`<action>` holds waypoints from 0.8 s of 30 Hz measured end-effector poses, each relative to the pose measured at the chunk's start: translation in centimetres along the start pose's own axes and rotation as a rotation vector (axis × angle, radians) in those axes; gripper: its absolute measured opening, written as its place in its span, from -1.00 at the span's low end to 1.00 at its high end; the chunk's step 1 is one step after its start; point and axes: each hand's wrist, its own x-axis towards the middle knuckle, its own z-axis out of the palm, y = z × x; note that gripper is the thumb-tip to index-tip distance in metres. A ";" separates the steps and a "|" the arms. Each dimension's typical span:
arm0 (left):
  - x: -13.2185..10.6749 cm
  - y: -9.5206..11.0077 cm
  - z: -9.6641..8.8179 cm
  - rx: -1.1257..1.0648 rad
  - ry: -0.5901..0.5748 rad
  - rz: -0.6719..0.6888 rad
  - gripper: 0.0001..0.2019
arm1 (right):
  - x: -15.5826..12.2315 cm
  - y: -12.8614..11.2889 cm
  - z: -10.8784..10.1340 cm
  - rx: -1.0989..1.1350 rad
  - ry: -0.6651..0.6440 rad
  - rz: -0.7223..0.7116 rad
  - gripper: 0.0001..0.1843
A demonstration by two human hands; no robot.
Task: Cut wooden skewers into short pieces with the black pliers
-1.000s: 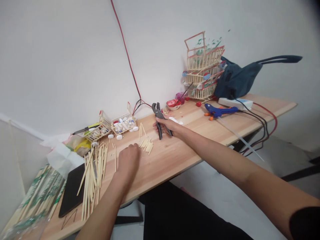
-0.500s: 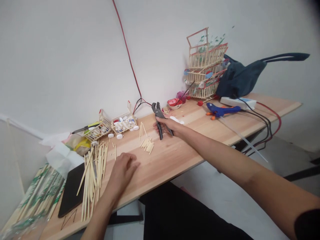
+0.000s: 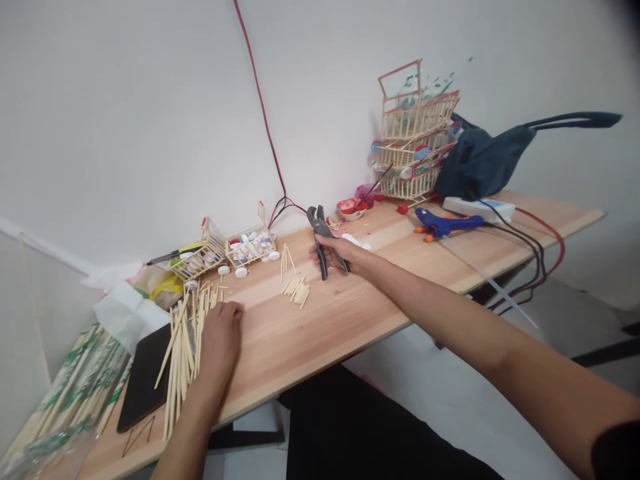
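My right hand (image 3: 325, 251) is closed round a grey hand cutter (image 3: 323, 227) with dark handles, held above the table with its jaws pointing up and away. In front of it are several short cut sticks (image 3: 297, 290) and a few longer ones (image 3: 286, 260). My left hand (image 3: 223, 333) rests at the right edge of a pile of long wooden sticks (image 3: 177, 373). Its fingers are curled together and partly hidden, so I cannot see what they hold, if anything.
Two small stick carts (image 3: 250, 247) stand by the wall. A black board (image 3: 145, 380) and wrapped sticks (image 3: 83, 380) lie left. Farther right are a red-filled bowl (image 3: 351, 209), stacked stick baskets (image 3: 417, 140), a blue glue gun (image 3: 447, 223), a power strip (image 3: 480, 208) and a dark bag (image 3: 487, 157).
My left hand has moved left from the bare tabletop to the edge of the stick pile, and its fingers have drawn together. The right hand still holds the cutter in much the same place.
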 end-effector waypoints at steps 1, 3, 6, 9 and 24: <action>0.1 -0.2 -0.2 0.006 0.002 -0.006 -0.73 | 0.1 0.0 -0.1 0.001 -0.002 0.002 -0.64; -0.2 0.3 -0.8 -0.019 0.037 -0.006 -0.70 | 0.2 0.1 -0.2 0.003 -0.013 0.000 -0.64; -2.0 2.7 -1.5 -0.141 0.104 0.074 -0.69 | 0.2 0.2 -0.2 0.006 -0.024 -0.005 -0.65; -4.8 6.0 -1.0 -0.206 0.032 0.268 -0.66 | 0.2 0.1 -0.2 0.007 -0.009 0.008 -0.65; -7.1 7.0 0.6 0.094 -0.198 0.324 -0.41 | 0.8 0.7 -0.9 0.025 -0.043 -0.034 -0.69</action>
